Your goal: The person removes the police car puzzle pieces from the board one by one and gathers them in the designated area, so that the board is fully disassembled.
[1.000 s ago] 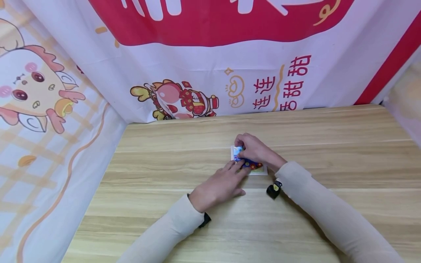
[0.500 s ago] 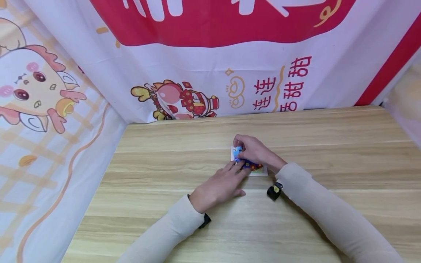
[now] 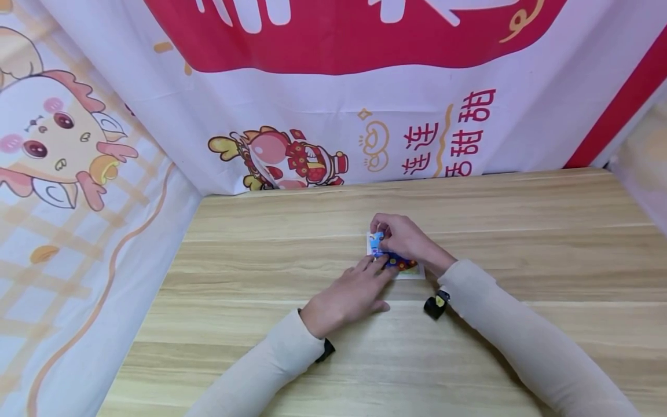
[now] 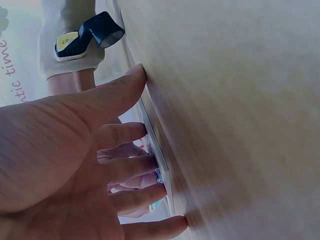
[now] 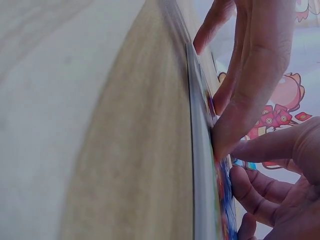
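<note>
In the head view a small flat jigsaw puzzle with a pale border and blue, red and yellow print lies on the table. My left hand comes from the lower left, fingers fairly straight, fingertips on its near left side. From the right my right hand arches over the puzzle with bent fingers. The right wrist view shows its thumb and fingers pinching a light-blue puzzle piece close over the board. Much of the picture is hidden under both hands. In the left wrist view the left thumb stands apart from the puzzle.
The wood-grain table stretches around the puzzle on all sides. A printed cloth hangs along its back edge, another cloth along the left. Black wrist cameras sit at both sleeve cuffs.
The right hand has shifted very slightly, with its fingers still bent over the light-blue part. The left hand and the puzzle stay in place.
</note>
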A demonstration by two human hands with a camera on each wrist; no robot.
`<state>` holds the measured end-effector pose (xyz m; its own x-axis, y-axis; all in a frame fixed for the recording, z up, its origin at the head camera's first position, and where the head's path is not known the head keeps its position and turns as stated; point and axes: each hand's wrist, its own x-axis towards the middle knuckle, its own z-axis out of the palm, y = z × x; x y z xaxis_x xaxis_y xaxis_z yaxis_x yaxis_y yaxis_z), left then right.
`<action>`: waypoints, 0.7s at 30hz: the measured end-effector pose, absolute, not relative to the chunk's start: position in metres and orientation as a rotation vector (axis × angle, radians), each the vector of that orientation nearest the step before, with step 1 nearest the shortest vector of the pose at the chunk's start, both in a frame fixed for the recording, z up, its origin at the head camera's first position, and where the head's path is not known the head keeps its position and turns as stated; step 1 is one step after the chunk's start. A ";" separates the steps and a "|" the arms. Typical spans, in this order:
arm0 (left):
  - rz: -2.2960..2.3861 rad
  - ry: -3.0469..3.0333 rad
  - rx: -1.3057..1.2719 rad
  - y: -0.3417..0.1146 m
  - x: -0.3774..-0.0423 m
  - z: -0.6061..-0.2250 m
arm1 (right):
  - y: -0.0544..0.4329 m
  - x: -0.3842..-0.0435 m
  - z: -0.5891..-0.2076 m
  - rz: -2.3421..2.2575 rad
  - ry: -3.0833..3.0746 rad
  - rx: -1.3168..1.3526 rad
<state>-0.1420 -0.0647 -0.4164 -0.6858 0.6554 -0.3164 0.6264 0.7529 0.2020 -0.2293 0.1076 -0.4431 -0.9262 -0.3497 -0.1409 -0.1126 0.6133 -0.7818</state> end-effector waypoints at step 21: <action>0.117 2.575 0.981 -0.065 -0.143 -0.417 | 0.117 -0.232 -0.441 -1.312 2.542 -0.360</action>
<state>-0.1426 -0.0653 -0.4171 -0.6837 0.6559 -0.3199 0.6241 0.7527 0.2095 -0.2315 0.1168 -0.4409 -0.9362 -0.3326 -0.1135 -0.1001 0.5620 -0.8210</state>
